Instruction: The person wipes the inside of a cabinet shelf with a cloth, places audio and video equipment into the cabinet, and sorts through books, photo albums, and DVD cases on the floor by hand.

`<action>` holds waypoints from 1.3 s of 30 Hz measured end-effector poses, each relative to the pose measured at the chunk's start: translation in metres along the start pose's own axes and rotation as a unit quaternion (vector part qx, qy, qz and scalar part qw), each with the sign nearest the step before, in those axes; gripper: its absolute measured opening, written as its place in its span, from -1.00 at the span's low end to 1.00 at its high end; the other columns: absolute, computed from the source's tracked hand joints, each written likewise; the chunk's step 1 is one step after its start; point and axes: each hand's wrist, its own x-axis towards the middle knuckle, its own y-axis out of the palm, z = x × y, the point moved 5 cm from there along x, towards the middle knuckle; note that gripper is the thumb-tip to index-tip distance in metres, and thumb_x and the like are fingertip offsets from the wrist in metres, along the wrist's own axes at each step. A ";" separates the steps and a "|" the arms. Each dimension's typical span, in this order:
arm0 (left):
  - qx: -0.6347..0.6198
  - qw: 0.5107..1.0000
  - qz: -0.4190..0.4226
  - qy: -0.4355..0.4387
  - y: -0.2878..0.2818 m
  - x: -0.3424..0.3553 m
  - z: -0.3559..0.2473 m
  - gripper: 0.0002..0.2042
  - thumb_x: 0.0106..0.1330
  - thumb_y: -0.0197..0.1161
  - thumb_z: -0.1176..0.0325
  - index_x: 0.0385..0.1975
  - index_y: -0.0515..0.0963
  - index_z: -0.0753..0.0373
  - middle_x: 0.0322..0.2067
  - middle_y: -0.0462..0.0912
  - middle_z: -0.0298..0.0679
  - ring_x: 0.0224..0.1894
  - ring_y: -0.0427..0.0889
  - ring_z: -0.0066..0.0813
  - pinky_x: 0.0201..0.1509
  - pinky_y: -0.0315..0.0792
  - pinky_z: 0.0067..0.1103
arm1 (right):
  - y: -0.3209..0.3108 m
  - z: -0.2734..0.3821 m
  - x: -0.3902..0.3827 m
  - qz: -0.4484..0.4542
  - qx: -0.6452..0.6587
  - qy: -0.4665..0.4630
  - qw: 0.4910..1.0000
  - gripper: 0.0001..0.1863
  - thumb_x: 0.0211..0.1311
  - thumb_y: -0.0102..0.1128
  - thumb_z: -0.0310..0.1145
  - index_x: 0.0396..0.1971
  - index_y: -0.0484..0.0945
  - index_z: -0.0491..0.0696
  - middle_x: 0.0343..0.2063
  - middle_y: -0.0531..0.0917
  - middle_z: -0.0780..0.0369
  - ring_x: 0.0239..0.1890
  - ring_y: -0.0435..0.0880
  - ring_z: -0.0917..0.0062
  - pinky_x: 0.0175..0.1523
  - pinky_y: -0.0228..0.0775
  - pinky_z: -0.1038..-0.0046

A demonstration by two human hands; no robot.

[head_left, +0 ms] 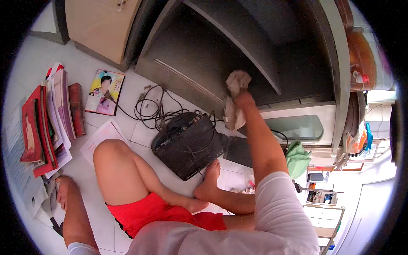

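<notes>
head view: the person sits on the white tiled floor [127, 63] with bare knees bent, in red shorts and a white top. the right hand [243, 98] reaches up toward one o'clock and its grip is closed around a crumpled pale cloth [236, 85], pressed against the dark cabinet shelf [221, 55]; part of the cloth hangs down below the hand over the shelf's front edge. the left hand [61, 189] sits at eight o'clock, flat on the floor beside a scatter of papers [25, 187], its fingers spread and holding nothing, though a dark object lies just under the wrist and i cannot tell what it is. at the centre, near the right foot [209, 180], lies a dark flat electronic box [189, 144] with a tangle of black cables [151, 108] running from it toward eleven o'clock. at nine o'clock a stack of red books [40, 127] and magazines leans in a row, with one more red book [76, 108] beside it and a colourful magazine [104, 91] lying flat at ten o'clock. a green cloth [297, 157] sits at three o'clock, just right of the raised forearm, beneath a pale glass-fronted cabinet door [297, 125]. a light wooden cabinet [100, 23] stands at twelve o'clock.
</notes>
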 end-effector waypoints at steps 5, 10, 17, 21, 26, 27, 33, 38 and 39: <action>0.006 1.000 -0.014 0.018 0.009 0.032 0.012 -0.26 0.25 0.15 -0.13 0.18 0.42 0.49 0.26 0.38 0.19 0.33 0.34 0.14 0.34 0.32 -0.07 | 0.013 0.119 -0.029 -0.073 0.101 0.022 0.992 -0.53 0.26 0.15 -0.23 0.15 0.59 -0.06 0.13 0.62 -0.04 0.06 0.67 -0.04 0.14 0.57 0.09; 0.011 0.999 -0.027 0.026 0.015 0.069 0.028 -0.27 0.26 0.15 -0.12 0.18 0.43 0.48 0.26 0.39 0.17 0.32 0.35 0.12 0.34 0.33 -0.08 | -0.065 0.205 -0.093 -0.108 0.225 -0.113 0.962 -0.55 0.18 0.15 -0.32 0.11 0.61 0.01 0.02 0.67 -0.05 0.03 0.69 0.06 0.14 0.56 0.13; 0.027 0.999 -0.018 0.040 0.037 0.039 0.015 -0.29 0.27 0.14 -0.11 0.18 0.43 0.47 0.25 0.40 0.15 0.31 0.36 0.08 0.33 0.34 -0.10 | -0.037 0.166 0.000 -0.060 0.049 0.009 0.997 -0.51 0.24 0.06 -0.31 0.18 0.58 -0.04 -0.01 0.70 0.03 0.07 0.66 0.12 0.18 0.51 0.17; 0.035 0.998 -0.040 0.041 0.022 0.068 0.028 -0.30 0.28 0.14 -0.11 0.18 0.43 0.46 0.24 0.40 0.14 0.30 0.37 0.07 0.32 0.34 -0.11 | -0.105 0.314 -0.073 -0.142 0.243 -0.050 0.958 -0.49 0.17 0.13 -0.33 0.17 0.64 0.20 0.16 0.60 0.03 0.20 0.56 0.14 0.29 0.43 0.22; 0.029 0.995 -0.007 0.093 0.040 0.064 0.022 -0.31 0.29 0.14 -0.10 0.17 0.44 0.45 0.24 0.41 0.12 0.29 0.38 0.04 0.32 0.35 -0.12 | -0.114 0.318 -0.080 -0.248 0.306 -0.181 0.901 -0.58 0.12 0.21 -0.38 0.02 0.71 0.08 -0.10 0.69 0.08 0.07 0.62 0.14 0.19 0.51 0.20; 0.030 0.995 -0.009 0.098 0.039 0.072 0.025 -0.31 0.29 0.13 -0.10 0.17 0.44 0.45 0.24 0.41 0.12 0.29 0.38 0.04 0.32 0.35 -0.12 | -0.123 0.322 -0.096 -0.199 0.344 -0.292 0.870 -0.58 0.11 0.19 -0.43 0.01 0.71 0.07 -0.08 0.69 0.07 0.08 0.61 0.14 0.20 0.50 0.22; 0.041 0.992 -0.002 0.123 0.047 0.078 0.022 -0.33 0.31 0.13 -0.10 0.17 0.44 0.43 0.23 0.42 0.10 0.28 0.40 0.01 0.31 0.36 -0.14 | -0.116 0.176 -0.056 -0.268 0.370 -0.139 0.878 -0.58 0.10 0.20 -0.38 0.01 0.69 -0.06 0.02 0.68 0.02 -0.02 0.68 0.10 0.15 0.54 0.16; 0.066 0.989 0.001 0.136 0.047 0.063 0.019 -0.34 0.32 0.13 -0.09 0.17 0.44 0.42 0.22 0.42 0.08 0.27 0.41 -0.01 0.31 0.36 -0.15 | 0.005 0.071 0.000 -0.054 0.076 0.136 0.986 -0.33 0.34 0.20 0.08 0.38 0.42 0.13 0.34 0.45 0.02 0.34 0.45 0.02 0.36 0.36 -0.03; 0.075 0.988 -0.006 0.133 0.037 0.063 0.020 -0.34 0.32 0.13 -0.09 0.17 0.45 0.42 0.22 0.43 0.08 0.26 0.41 -0.02 0.30 0.36 -0.15 | -0.002 0.091 0.003 -0.048 0.080 0.125 0.988 -0.33 0.34 0.20 0.08 0.38 0.42 0.13 0.34 0.45 0.02 0.34 0.45 0.02 0.36 0.36 -0.03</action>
